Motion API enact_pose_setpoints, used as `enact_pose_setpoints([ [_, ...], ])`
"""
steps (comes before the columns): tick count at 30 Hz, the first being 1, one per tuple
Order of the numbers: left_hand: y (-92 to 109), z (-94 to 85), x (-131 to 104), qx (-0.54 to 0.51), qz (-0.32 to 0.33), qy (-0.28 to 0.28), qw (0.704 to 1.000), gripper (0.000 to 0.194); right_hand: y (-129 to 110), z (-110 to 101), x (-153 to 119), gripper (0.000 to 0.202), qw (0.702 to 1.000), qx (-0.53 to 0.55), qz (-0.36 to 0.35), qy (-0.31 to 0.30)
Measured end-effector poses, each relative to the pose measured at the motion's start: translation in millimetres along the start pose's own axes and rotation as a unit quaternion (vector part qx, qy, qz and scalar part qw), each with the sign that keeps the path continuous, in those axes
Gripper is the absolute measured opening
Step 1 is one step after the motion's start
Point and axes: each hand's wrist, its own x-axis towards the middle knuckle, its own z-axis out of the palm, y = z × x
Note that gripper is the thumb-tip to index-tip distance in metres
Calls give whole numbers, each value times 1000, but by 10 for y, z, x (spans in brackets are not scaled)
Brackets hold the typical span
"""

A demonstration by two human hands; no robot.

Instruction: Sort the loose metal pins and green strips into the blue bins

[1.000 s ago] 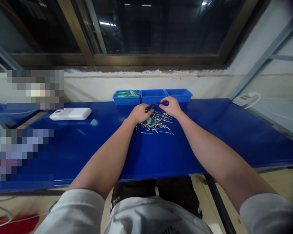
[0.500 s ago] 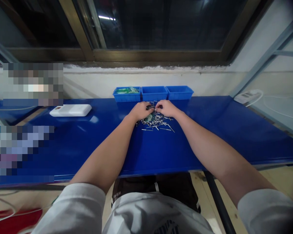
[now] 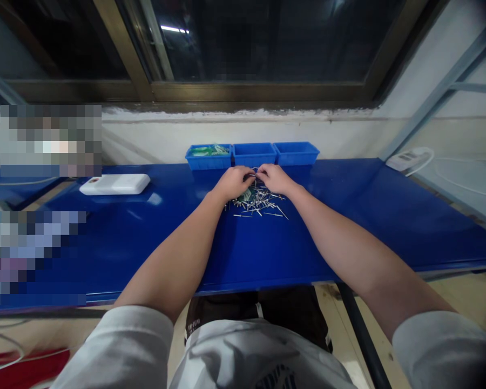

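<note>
A loose pile of silvery blind rivets (image 3: 260, 201) lies on the blue tabletop, with some small green and whitish pieces (image 3: 248, 194) among them. My left hand (image 3: 235, 182) curls over the far left of this pile, its fingers closed around metal rivets that show only partly at the fingertips. Close against it, my right hand (image 3: 272, 177) is in a pinch, thumb and fingertips meeting those of the left. Whatever sits between the right fingertips is too small and covered to make out.
Behind the pile stand three blue bins: the left bin (image 3: 208, 162) holds green and white pieces, beside a middle bin (image 3: 254, 156) and a right bin (image 3: 296, 155). A white device (image 3: 115, 184) lies to the left. A power strip (image 3: 409, 159) sits at the far right.
My right hand has shifted slightly left, so both hands' fingertips now come together. The metal pieces visible in my left fingers earlier are more covered. The view has moved slightly.
</note>
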Motion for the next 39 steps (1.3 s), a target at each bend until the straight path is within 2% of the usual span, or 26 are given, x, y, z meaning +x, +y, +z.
enact_pose_setpoints([
  [10, -38, 2, 8, 41, -52, 29, 997, 30, 25, 21, -6, 13, 989, 144, 17, 35],
  [14, -32, -4, 5, 43, -62, 43, 996, 32, 10, -41, -8, 14, 977, 207, 21, 53],
  [18, -6, -16, -2, 38, -61, 46, 996, 34, -5, -110, -9, 15, 973, 219, 38, 62],
  [22, -4, -14, -6, 39, -80, 60, 994, 34, 50, -135, 4, 17, 971, 188, 66, 128],
  [27, -79, 19, -7, 63, -100, 56, 991, 32, 224, -180, 15, 29, 966, 65, 115, 220],
  [31, -130, 41, -8, 78, -100, 46, 991, 32, 382, -211, 1, 39, 961, -13, 154, 231],
  [35, -139, 46, -7, 68, -107, 34, 991, 31, 450, -194, -15, 53, 952, -21, 208, 225],
  [39, -135, 45, -6, 74, -111, 26, 991, 31, 456, -173, -10, 60, 950, -19, 234, 206],
])
